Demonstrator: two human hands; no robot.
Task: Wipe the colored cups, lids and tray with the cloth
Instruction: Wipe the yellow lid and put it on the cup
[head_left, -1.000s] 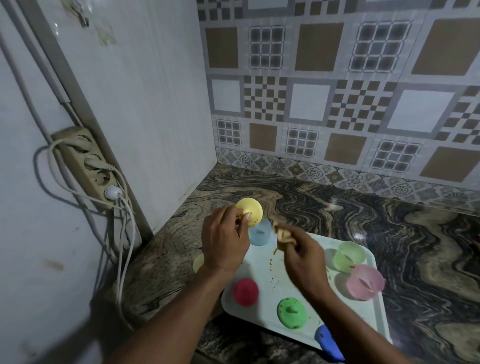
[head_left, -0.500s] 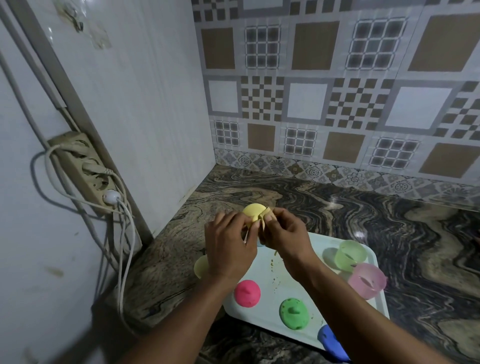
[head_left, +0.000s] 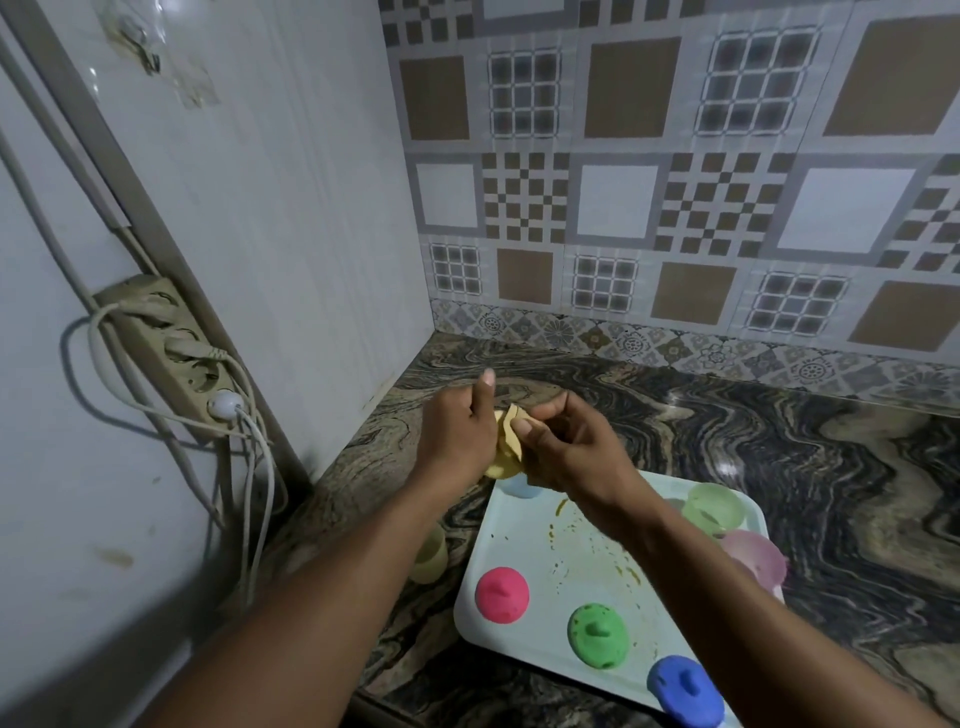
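Observation:
My left hand grips a yellow lid above the far left corner of the pale tray. My right hand presses a small yellowish cloth against that lid. On the stained tray lie a pink lid, a green lid and a blue lid along the near side. A green cup and a pink cup stand at the tray's right. A blue cup is mostly hidden under my hands. A yellow cup stands on the counter, left of the tray.
The tray rests on a marbled dark counter in a corner with tiled walls. A power strip with plugged cables hangs on the left wall. Yellow-green specks of dirt dot the tray's middle.
My right hand moved the cloth from above the tray onto the yellow lid. Both hands now work together on the lid, which has tilted and dropped slightly.

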